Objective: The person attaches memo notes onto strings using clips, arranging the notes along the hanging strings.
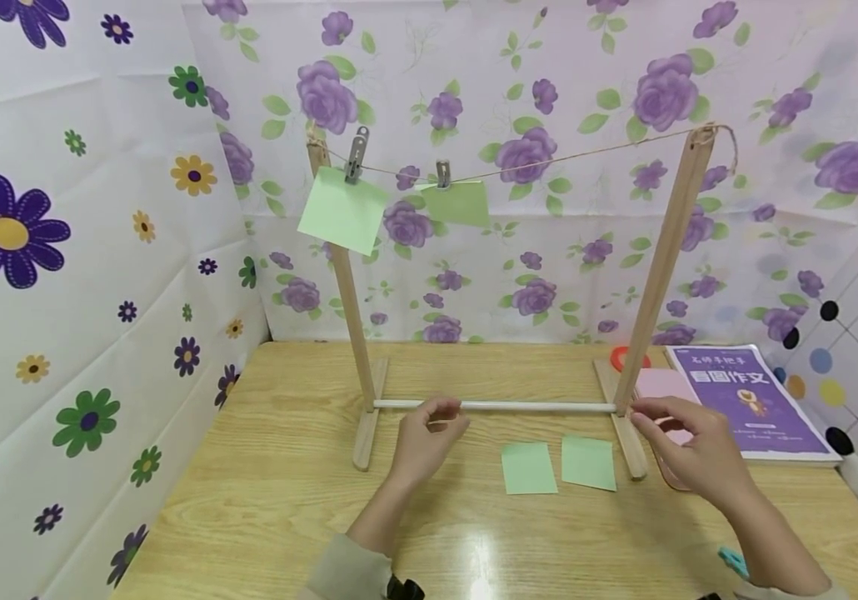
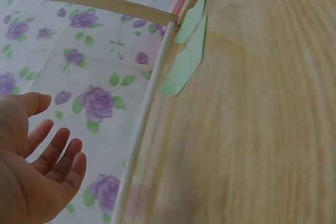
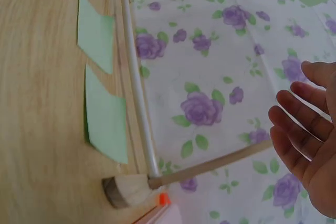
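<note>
My left hand (image 1: 426, 442) hovers near the white crossbar (image 1: 534, 407) of a wooden stand, fingers loosely bent around nothing. By the stand's right post (image 1: 667, 258) is my right hand (image 1: 702, 454), relaxed; in the right wrist view its fingers (image 3: 299, 121) look apart and hold nothing. A twine line (image 1: 571, 157) runs between the post tops. From it hang a light green note (image 1: 342, 212) under a metal clip (image 1: 357, 154) and a second green note (image 1: 459, 204) under another clip (image 1: 443, 173). Two green notes, a left one (image 1: 529, 468) and a right one (image 1: 588, 462), lie on the table.
To the right lie a purple book (image 1: 755, 408), a pink item (image 1: 665, 385) partly hidden by my right hand, and a red ring (image 1: 619, 358) behind the post. A teal clip-like piece (image 1: 733, 561) is near my right forearm. Flowered cloth (image 1: 549, 275) hangs behind.
</note>
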`<state>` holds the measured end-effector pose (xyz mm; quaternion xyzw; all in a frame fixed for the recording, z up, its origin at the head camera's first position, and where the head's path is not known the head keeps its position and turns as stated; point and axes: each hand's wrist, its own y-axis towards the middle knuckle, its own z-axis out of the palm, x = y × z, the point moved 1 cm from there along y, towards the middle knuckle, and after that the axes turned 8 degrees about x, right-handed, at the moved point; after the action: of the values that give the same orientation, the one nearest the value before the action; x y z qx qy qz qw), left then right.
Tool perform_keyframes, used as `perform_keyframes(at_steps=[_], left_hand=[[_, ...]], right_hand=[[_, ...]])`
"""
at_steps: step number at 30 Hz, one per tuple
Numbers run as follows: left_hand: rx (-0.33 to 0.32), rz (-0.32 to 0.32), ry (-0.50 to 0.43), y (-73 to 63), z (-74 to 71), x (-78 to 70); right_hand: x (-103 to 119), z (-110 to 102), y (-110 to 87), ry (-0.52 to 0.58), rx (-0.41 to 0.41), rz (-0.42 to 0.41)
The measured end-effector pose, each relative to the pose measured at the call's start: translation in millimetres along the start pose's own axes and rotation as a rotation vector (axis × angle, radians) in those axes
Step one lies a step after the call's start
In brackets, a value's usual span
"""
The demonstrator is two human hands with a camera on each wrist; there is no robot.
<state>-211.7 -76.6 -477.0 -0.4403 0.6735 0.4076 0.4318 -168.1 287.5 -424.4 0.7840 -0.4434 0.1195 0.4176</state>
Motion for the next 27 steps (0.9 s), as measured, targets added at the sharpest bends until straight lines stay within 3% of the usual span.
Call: perform_keyframes(at_steps=[10, 20, 24, 27], left_hand=[[0.026, -0.008, 0.001, -0.9, 20.6, 13.9], [0.105, -0.031, 0.010, 0.0, 36.4, 25.6], [0.156, -0.074, 0.000, 1.5, 44.5, 29.4], [0.199, -0.095, 0.044, 3.4, 51.9, 31.9]], right_hand=[[-25, -11, -39.2, -0.055, -0.001, 0.223], [-45, -14, -65.0, -0.078, 0.041, 0.237], [-52, -16, -76.2, -0.095, 0.087, 0.261], [-58, -19, -86.6, -0.106, 0.147, 0.296]])
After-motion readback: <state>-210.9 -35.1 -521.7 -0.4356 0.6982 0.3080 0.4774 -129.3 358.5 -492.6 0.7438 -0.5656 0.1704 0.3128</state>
